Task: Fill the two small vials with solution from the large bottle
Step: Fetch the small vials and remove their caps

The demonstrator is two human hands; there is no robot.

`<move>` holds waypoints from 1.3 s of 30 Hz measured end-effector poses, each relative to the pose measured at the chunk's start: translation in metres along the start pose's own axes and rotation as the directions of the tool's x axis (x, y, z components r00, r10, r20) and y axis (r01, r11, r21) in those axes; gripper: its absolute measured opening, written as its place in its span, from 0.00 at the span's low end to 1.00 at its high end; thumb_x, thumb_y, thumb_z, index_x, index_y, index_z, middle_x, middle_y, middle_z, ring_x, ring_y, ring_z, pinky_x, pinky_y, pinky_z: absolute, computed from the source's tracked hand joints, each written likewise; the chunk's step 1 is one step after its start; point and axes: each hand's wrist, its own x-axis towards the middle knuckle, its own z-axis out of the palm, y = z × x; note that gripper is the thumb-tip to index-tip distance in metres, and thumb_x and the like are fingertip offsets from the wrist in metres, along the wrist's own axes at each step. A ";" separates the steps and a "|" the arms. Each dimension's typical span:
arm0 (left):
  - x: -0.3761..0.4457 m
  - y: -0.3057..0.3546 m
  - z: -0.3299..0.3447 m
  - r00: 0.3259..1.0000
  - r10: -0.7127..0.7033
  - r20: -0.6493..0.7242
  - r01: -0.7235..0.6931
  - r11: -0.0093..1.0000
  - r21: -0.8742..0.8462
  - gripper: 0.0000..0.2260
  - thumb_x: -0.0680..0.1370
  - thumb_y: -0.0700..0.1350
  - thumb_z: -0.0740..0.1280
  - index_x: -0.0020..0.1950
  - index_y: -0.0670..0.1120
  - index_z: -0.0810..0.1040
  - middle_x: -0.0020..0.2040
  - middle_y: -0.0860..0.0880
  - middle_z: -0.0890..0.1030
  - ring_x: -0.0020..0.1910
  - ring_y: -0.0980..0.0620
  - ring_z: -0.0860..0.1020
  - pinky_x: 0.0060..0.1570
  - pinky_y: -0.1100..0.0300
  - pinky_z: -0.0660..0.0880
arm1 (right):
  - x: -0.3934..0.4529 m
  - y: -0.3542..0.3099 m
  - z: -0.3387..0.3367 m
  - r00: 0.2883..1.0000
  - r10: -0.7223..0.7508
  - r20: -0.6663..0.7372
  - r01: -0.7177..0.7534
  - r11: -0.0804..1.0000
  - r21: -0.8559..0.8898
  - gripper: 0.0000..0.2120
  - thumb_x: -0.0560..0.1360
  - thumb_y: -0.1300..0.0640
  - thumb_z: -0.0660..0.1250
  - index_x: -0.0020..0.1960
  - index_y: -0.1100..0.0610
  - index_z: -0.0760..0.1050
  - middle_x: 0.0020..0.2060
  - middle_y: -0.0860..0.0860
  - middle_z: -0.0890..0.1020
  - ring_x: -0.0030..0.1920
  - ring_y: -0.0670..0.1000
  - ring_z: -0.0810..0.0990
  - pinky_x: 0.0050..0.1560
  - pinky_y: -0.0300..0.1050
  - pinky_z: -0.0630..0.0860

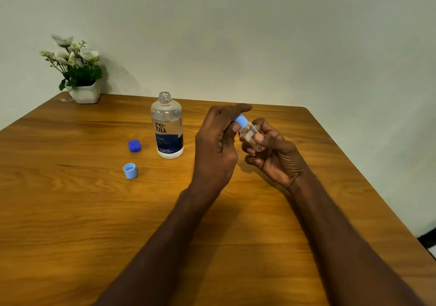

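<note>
Wooden table (70,211) against a plain pale wall, potted flowers (79,74) in the far left corner. Large bottle (167,126) upright near the middle, neck uncapped. Dark blue cap (134,145) just left of it; light blue cap (130,170) nearer, lying well apart from the bottle. Small clear vial (252,138) tilted above the table, right of the bottle, right hand (276,154) with grip closed around its body. Left hand (218,145) with fingers pinched on the vial's light blue top (241,120). Second vial not seen.
</note>
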 end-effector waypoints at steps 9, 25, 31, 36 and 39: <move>0.002 0.008 -0.004 0.956 -0.152 -0.250 0.142 0.988 -0.058 0.13 0.83 0.55 0.67 0.52 0.45 0.77 0.43 0.49 0.78 0.40 0.51 0.75 0.38 0.60 0.72 | 0.004 0.004 0.004 0.994 -0.105 -0.019 0.104 0.993 -0.052 0.25 0.66 0.54 0.84 0.56 0.52 0.74 0.54 0.54 0.83 0.49 0.51 0.79 0.42 0.44 0.75; -0.055 0.005 -0.145 0.922 -0.311 -0.230 0.361 0.907 0.218 0.15 0.86 0.40 0.63 0.70 0.52 0.79 0.62 0.53 0.79 0.55 0.62 0.78 0.49 0.72 0.75 | -0.002 0.027 0.032 0.887 -0.186 -0.423 0.005 0.919 -0.394 0.18 0.77 0.69 0.72 0.66 0.60 0.80 0.58 0.57 0.86 0.54 0.53 0.86 0.43 0.39 0.83; -0.068 -0.012 -0.212 0.806 -0.477 -0.351 0.569 0.787 0.237 0.11 0.82 0.45 0.72 0.64 0.52 0.79 0.57 0.53 0.84 0.58 0.55 0.82 0.58 0.51 0.80 | 0.004 0.045 0.036 0.872 -0.256 -0.418 -0.129 0.703 -0.699 0.16 0.73 0.58 0.80 0.59 0.52 0.84 0.51 0.49 0.87 0.53 0.51 0.85 0.53 0.47 0.84; -0.068 -0.025 -0.211 0.755 -0.573 -0.319 0.649 0.723 0.237 0.12 0.80 0.45 0.74 0.63 0.50 0.83 0.54 0.52 0.85 0.54 0.53 0.83 0.55 0.48 0.82 | -0.002 0.052 0.035 0.860 -0.301 -0.413 -0.168 0.597 -0.784 0.22 0.72 0.54 0.81 0.65 0.49 0.83 0.55 0.46 0.87 0.56 0.49 0.85 0.59 0.56 0.83; -0.069 -0.033 -0.210 0.772 -0.568 -0.285 0.636 0.701 0.324 0.12 0.77 0.45 0.77 0.60 0.49 0.85 0.54 0.50 0.83 0.53 0.52 0.80 0.54 0.53 0.79 | -0.005 0.055 0.037 0.859 -0.314 -0.405 -0.173 0.567 -0.805 0.24 0.74 0.54 0.80 0.69 0.49 0.80 0.57 0.46 0.86 0.57 0.47 0.83 0.59 0.53 0.83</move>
